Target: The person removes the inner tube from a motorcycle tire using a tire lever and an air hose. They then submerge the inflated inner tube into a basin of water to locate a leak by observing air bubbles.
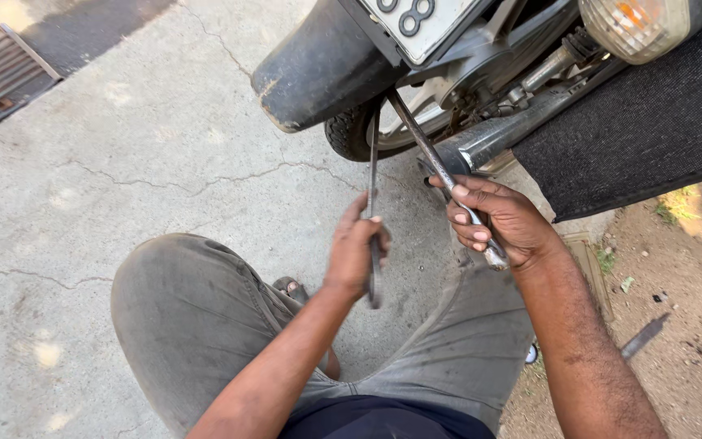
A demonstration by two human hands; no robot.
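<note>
Left hand [357, 254] grips a flat tyre lever [373, 207]; right hand [499, 221] fists a second lever [440, 173] toward one o'clock, probably under the motorcycle rear tyre [349, 130]. Either could slip, barking knuckles.

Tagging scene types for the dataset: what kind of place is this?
Likely an outdoor roadside or yard repair spot, not an indoor workshop. Cracked concrete ground in sunlight, bare dirt beside it, and a motorcycle's rear wheel close by. The left hand and right hand each hold a metal tool.
</note>
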